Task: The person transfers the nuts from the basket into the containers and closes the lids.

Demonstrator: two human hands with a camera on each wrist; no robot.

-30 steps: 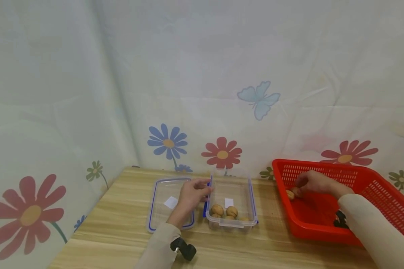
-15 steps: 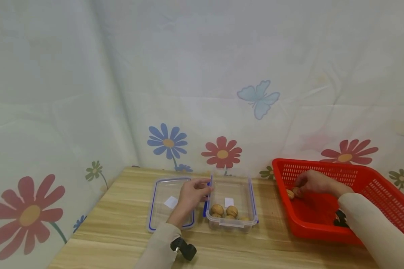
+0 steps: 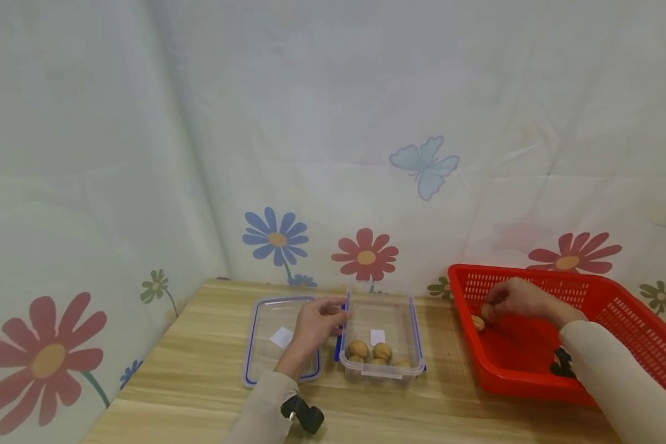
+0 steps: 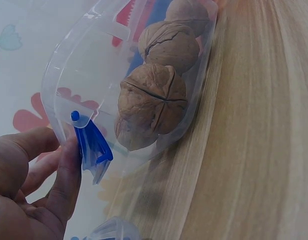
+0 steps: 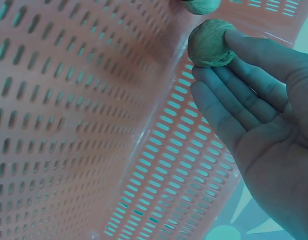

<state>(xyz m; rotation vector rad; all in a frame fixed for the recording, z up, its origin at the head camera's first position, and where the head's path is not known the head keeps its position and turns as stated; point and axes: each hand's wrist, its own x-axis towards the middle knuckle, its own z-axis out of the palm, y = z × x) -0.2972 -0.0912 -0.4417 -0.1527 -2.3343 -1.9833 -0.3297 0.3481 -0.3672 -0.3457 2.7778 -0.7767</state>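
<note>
Walnut (image 5: 209, 44) rises slightly, right of snap-lock container (image 3: 383, 372) | my right hand (image 3: 520, 298), fingertips pinching it | my left hand (image 3: 317, 322) pinches container's rim (image 4: 53, 82), likely for steadiness

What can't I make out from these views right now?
- Exact count of walnuts in the box: head view, upper ones cover lower ones.
- Right end of the basket: head view, cut off by the right edge, partly behind the right sleeve.
- Right side of the lid: head view, partly behind the left hand.
- Second walnut in the basket: right wrist view, cut off by the top edge.
</note>
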